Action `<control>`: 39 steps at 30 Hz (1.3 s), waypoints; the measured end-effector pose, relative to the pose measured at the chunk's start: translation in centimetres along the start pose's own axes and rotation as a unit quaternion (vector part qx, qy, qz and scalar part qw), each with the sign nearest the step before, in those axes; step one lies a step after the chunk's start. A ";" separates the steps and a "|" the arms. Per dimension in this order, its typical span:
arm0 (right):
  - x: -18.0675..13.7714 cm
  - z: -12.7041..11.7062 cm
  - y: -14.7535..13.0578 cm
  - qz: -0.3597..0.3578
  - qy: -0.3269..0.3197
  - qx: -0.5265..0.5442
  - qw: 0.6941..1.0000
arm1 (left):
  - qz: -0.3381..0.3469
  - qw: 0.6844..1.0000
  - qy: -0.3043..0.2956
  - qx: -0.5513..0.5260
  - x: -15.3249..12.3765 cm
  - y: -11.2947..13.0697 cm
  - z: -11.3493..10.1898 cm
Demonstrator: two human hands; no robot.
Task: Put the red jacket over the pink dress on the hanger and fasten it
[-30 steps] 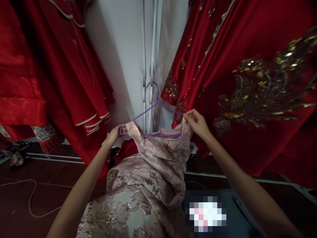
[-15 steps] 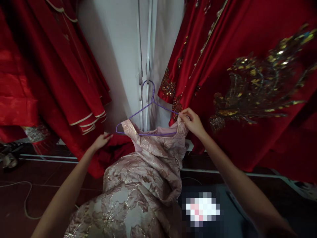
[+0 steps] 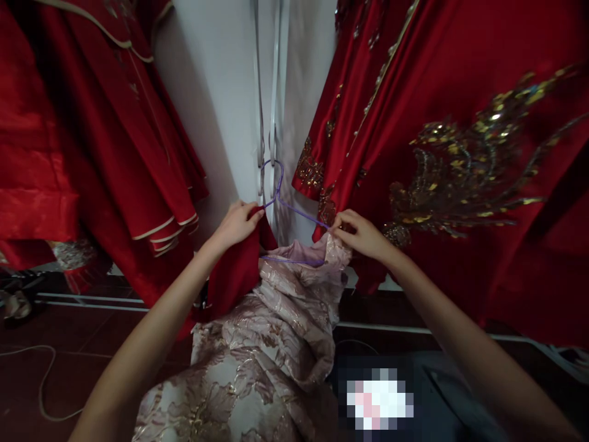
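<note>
1. Nearest the camera, below both arms, the patterned pink-and-gold dress (image 3: 257, 350) spreads its folded skirt, its bodice rising towards the purple hanger (image 3: 301, 213)
2. Just to the right of the skirt, a pixelated bright patch (image 3: 380, 399) covers something that cannot be made out
3. Further up, the right hand (image 3: 359, 233) has its thumb and fingers pinched together on the right end of the hanger, where the dress's shoulder strap sits
4. Level with it, the left hand (image 3: 237, 224) grasps the upper edge of a dark red cloth (image 3: 237, 267) against the hanger's left arm; whether it also grips the wire is hidden
5. Between the hands, the neckline gapes over the hanger's lower bar, while the cloth covers the dress's left shoulder
6. Above the hands, the hanger's hook meets a pair of pale metal poles (image 3: 276, 80); I cannot tell whether it bears on them
7. On either side hang red garments: pale-edged ones (image 3: 138, 123) at left, and at right a large one (image 3: 460, 61) with a gold sequin motif (image 3: 460, 178)
8. Low at left, a thin cable (image 3: 41, 393) curves across the dark floor (image 3: 101, 331)
9. Behind everything stands a pale wall (image 3: 221, 73)
</note>
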State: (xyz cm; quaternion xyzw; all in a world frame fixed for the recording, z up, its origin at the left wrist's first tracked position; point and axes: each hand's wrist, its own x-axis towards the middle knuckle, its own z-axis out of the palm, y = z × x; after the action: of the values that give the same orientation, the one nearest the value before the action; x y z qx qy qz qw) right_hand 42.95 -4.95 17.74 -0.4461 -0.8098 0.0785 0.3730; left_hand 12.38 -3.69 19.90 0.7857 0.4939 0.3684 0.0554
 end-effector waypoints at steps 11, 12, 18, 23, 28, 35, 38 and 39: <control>8.9 7.4 -0.8 0.061 -0.445 0.101 0.888 | -0.122 0.955 -0.183 -0.200 0.4 -6.6 -1.7; 9.1 8.3 -1.0 0.012 -0.423 0.126 0.897 | -0.137 0.951 -0.168 -0.221 0.2 -6.8 -1.7; 9.4 10.0 -1.1 -0.022 -0.486 0.145 0.861 | -0.226 0.909 -0.141 -0.319 -0.9 -6.6 -2.3; 9.5 10.0 -3.0 -0.092 -0.419 0.194 0.882 | -0.229 0.906 -0.112 -0.339 -0.6 -7.0 -1.9; 8.8 10.0 -4.8 -0.085 -0.420 0.212 0.878 | -0.172 0.916 -0.089 -0.351 -0.5 -7.4 -1.3; 8.4 11.5 -2.7 0.042 -0.435 0.213 0.874 | -0.146 0.935 -0.104 -0.305 -0.8 -7.6 -0.8; 9.2 11.3 -1.6 -0.016 -0.286 0.141 0.948 | -0.055 0.963 -0.101 -0.245 -0.7 -8.0 -0.4; 9.4 11.0 -1.4 -0.032 -0.227 0.087 0.970 | -0.019 0.971 -0.095 -0.219 -0.7 -8.1 -0.2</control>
State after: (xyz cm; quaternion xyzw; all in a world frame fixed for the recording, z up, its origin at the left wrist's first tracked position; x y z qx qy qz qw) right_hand 31.58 3.85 15.64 -0.3567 -0.8770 0.2359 0.2189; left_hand 6.10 -0.20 16.07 0.7762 0.4090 0.3902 0.2793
